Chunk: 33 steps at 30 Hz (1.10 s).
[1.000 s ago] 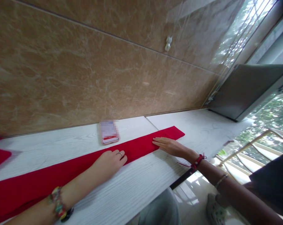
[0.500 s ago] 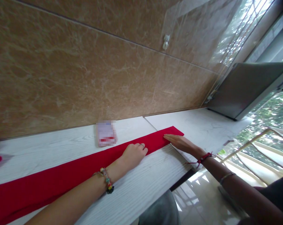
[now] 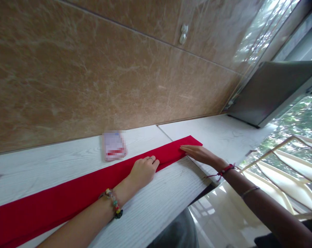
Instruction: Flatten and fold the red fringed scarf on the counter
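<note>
A long folded strip of red cloth [image 3: 75, 191] runs across the white table from the lower left towards the upper right. My left hand [image 3: 143, 172], with a ring and a beaded bracelet, has its fingers curled onto the cloth's near edge, gripping it near a small crease. Close to the strip's right end, my right hand [image 3: 197, 154] lies with its fingers stretched out and together, pressing on the cloth. A red cord bracelet circles that wrist. The undersides of both hands are hidden.
Behind the cloth, a blurred pinkish packet or phone [image 3: 114, 146] lies on the white wood-grain table [image 3: 156, 203]. A brown marbled wall [image 3: 94, 79] borders the far side. At the right stand a grey box-like appliance [image 3: 269, 93] and a pale metal railing [image 3: 277, 168].
My left hand has shifted slightly left, and the cloth near it now shows a small crease. Another red piece at the far left has left the view. My right hand stays at the end.
</note>
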### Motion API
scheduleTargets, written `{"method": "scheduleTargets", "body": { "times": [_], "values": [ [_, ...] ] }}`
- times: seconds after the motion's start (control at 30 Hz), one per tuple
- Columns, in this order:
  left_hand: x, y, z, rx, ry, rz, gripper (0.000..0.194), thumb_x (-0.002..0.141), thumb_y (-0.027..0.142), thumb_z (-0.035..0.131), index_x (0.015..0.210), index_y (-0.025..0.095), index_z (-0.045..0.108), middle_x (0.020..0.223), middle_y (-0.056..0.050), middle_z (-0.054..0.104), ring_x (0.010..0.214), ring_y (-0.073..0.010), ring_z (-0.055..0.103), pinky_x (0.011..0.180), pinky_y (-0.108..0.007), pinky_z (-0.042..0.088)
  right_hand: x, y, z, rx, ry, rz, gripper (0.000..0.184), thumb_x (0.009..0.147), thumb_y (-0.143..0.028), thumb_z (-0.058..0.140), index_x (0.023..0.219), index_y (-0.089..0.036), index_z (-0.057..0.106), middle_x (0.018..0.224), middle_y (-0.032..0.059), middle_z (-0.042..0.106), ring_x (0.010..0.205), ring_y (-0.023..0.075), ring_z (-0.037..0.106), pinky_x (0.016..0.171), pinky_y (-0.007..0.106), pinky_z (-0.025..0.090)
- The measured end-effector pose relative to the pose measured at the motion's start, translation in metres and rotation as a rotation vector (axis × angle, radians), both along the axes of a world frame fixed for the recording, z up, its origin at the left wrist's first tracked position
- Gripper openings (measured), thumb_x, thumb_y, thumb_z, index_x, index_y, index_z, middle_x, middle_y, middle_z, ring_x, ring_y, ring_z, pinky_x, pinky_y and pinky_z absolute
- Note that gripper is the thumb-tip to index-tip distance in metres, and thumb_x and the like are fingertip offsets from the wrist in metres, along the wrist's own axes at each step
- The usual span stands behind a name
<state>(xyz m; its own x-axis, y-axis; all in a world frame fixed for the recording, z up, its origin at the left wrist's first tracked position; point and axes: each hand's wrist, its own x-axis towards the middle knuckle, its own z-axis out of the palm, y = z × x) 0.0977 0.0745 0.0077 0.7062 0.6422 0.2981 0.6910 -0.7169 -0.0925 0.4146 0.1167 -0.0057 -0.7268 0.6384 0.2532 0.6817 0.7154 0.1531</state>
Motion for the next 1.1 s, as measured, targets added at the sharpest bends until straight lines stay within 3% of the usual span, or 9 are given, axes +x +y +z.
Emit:
{"method": "scheduleTargets", "body": {
  "times": [0.47,0.67,0.87,0.97,1.1],
  "values": [
    [0.003,-0.002,-0.004,0.050,-0.042,0.025,0.022,0.082,0.009,0.040,0.096,0.014,0.055,0.085,-0.008,0.060,0.080,-0.0199,0.057,0.060,-0.029,0.046,0.022,0.009,-0.010,0.096,0.081,-0.123,0.039,0.088,-0.012,0.031,0.123,-0.018,0.047,0.120,0.0087,0.055,0.109,0.0198,0.051,0.092,0.037,0.043],
    [0.004,-0.002,-0.007,0.023,0.004,-0.059,0.020,0.082,0.010,0.043,0.098,0.015,0.054,0.097,-0.009,0.058,0.087,-0.0211,0.054,0.064,-0.031,0.046,0.045,0.004,-0.017,-0.011,0.095,-0.172,0.039,0.089,-0.019,0.030,0.124,-0.018,0.047,0.123,0.0069,0.052,0.110,0.0180,0.050,0.095,0.035,0.040],
    [0.004,-0.001,-0.005,-0.031,0.025,-0.121,0.018,0.081,0.011,0.045,0.094,0.015,0.056,0.099,-0.008,0.059,0.093,-0.0204,0.052,0.074,-0.032,0.043,0.068,0.008,-0.020,0.026,0.078,-0.308,0.039,0.086,-0.020,0.031,0.119,-0.018,0.053,0.118,0.0063,0.056,0.104,0.0193,0.055,0.090,0.034,0.043],
    [0.003,0.001,-0.010,-0.043,-0.005,-0.146,0.027,0.083,0.011,0.041,0.107,0.015,0.054,0.114,-0.008,0.055,0.106,-0.0186,0.048,0.088,-0.032,0.037,0.074,0.011,-0.022,0.077,0.019,-0.391,0.038,0.086,-0.020,0.031,0.114,-0.017,0.056,0.113,0.0068,0.060,0.098,0.0211,0.058,0.086,0.034,0.046],
    [0.002,0.005,-0.019,-0.097,0.010,-0.168,0.042,0.086,0.010,0.032,0.128,0.014,0.037,0.136,-0.006,0.038,0.124,-0.0163,0.031,0.101,-0.033,0.023,0.079,0.011,-0.024,0.128,-0.009,-0.448,0.037,0.085,-0.020,0.033,0.114,-0.019,0.057,0.112,0.0049,0.060,0.096,0.0204,0.059,0.085,0.034,0.047]
  ]
}}
